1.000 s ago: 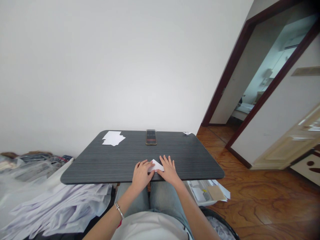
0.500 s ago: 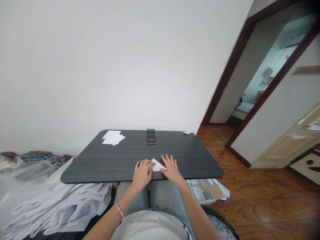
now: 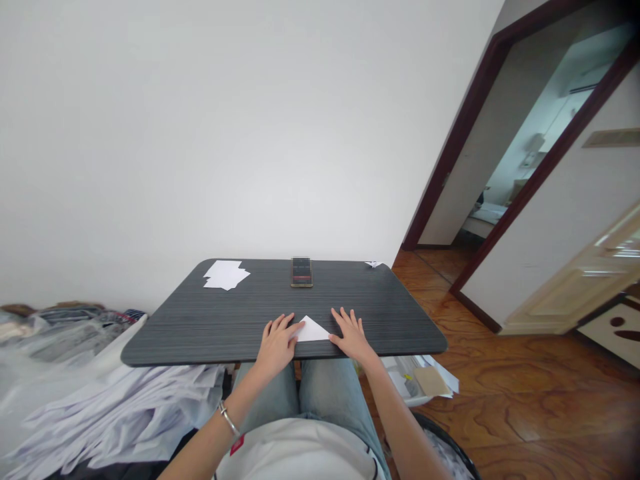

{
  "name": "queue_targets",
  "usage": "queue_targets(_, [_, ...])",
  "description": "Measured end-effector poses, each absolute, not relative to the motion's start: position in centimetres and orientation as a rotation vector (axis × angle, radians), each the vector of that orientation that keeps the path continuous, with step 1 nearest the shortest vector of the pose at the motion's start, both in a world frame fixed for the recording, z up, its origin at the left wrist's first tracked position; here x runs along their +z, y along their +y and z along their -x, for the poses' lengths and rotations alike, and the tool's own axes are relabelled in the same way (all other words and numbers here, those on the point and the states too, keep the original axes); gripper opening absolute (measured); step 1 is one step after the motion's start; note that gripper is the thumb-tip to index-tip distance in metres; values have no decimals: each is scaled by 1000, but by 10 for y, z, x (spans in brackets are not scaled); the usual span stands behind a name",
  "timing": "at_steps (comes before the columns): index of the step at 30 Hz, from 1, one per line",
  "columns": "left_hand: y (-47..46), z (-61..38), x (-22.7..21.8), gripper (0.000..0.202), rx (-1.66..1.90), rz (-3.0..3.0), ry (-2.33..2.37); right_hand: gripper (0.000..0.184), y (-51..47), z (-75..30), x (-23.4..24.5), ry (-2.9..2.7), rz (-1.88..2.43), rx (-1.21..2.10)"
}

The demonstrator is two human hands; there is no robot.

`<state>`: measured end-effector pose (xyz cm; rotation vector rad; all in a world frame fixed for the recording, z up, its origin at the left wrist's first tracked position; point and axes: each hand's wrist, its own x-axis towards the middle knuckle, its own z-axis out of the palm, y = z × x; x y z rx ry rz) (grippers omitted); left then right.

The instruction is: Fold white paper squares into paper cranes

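Observation:
A white sheet of paper folded into a triangle (image 3: 312, 330) lies near the front edge of the dark table, its peak pointing away from me. My left hand (image 3: 278, 343) rests at its left corner, fingers spread, with the index finger and thumb touching the paper. At the right corner, my right hand (image 3: 350, 335) lies with fingers spread and its thumb on the paper's tip. Both hands press flat rather than grip.
The dark table (image 3: 260, 300) stands against a white wall. On it are white paper sheets (image 3: 225, 274), a phone (image 3: 301, 273) and a small folded white paper piece (image 3: 373, 265). Heaped white cloth (image 3: 130, 413) lies at left; a bin (image 3: 445, 447) and a box of papers (image 3: 417, 380) are below right.
My hands have moved apart, the left one leftward and the right one rightward. More of the folded triangle shows between them.

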<state>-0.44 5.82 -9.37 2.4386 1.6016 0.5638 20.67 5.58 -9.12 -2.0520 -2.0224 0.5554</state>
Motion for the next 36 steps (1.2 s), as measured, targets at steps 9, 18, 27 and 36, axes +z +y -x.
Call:
queue_targets(9, [56, 20, -94, 45, 583, -2452, 1661, 68, 54, -220, -91, -2001, 2060, 559])
queue_targets(18, [54, 30, -97, 52, 594, -2488, 1692, 70, 57, -222, -96, -2003, 2058, 553])
queue_targets(27, [46, 17, -91, 34, 710, -2657, 1499, 69, 58, -221, -105, -2009, 2012, 487])
queue_targets(36, [71, -3, -91, 21, 741, -2814, 1203, 64, 49, -219, -119, -1955, 1850, 211])
